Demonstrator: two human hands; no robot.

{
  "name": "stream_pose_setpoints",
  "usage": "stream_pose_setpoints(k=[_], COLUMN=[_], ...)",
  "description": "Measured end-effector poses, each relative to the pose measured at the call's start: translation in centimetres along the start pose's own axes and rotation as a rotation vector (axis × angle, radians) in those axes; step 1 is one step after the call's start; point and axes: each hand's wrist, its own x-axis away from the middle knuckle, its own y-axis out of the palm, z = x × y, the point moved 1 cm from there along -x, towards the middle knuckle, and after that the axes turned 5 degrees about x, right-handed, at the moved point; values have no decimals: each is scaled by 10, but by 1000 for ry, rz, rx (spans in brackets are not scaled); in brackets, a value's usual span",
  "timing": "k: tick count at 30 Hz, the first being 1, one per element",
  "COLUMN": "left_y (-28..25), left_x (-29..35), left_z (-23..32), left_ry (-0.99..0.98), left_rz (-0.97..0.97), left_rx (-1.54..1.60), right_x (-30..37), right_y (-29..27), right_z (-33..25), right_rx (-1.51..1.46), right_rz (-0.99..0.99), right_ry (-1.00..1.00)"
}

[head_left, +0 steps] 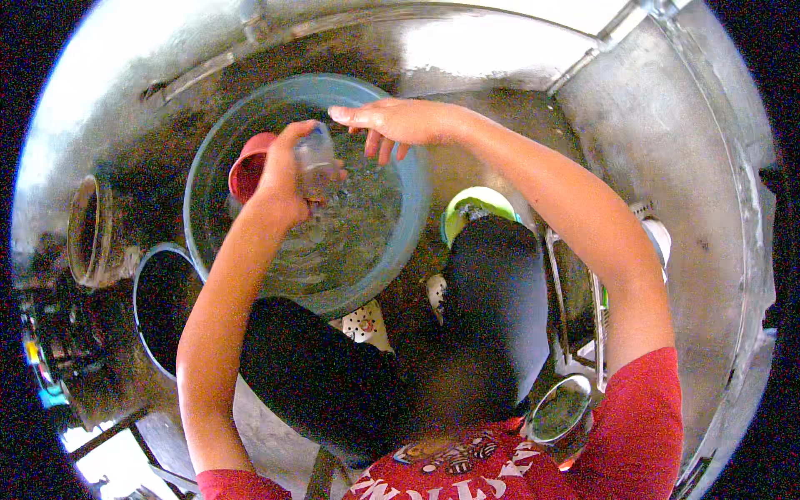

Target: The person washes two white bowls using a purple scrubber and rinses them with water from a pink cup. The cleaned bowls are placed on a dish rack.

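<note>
A large round blue-grey tub point(410, 237) with water in it stands in front of me. Over the water, my left hand point(285, 173) is closed around a clear cup point(316, 160), which looks tilted; water below it is rippled. Just left of that hand is a red cup or scoop point(244, 172), partly hidden by the hand. I cannot tell whether it floats or rests on something. My right hand point(387, 123) is above the tub's far right rim, fingers apart and holding nothing.
A green container point(481, 198) stands right of the tub, by my knee. At the left are a dark round basin point(167, 308) and an upright round pan or lid point(89, 229). A metal rack point(596, 321) and a metal pot point(561, 412) are at my right side.
</note>
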Motion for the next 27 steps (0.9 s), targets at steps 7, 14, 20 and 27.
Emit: stream_pose_setpoints(k=[7,14,20,27], left_y=[20,35,46,27], left_x=[-44,-54,-26,-16], left_z=[-33,-41,-32,4], left_ry=[59,80,39,268], left_rz=[-70,-75,-175,-258], left_rx=[123,130,26,394], right_x=[-32,-30,-12,-24], right_y=[26,29,17,15], right_z=[-29,-32,-21,-30], right_rx=[-311,-401,-249,360], right_rz=[-13,94,82,596], right_ry=[31,-18,-284,-752])
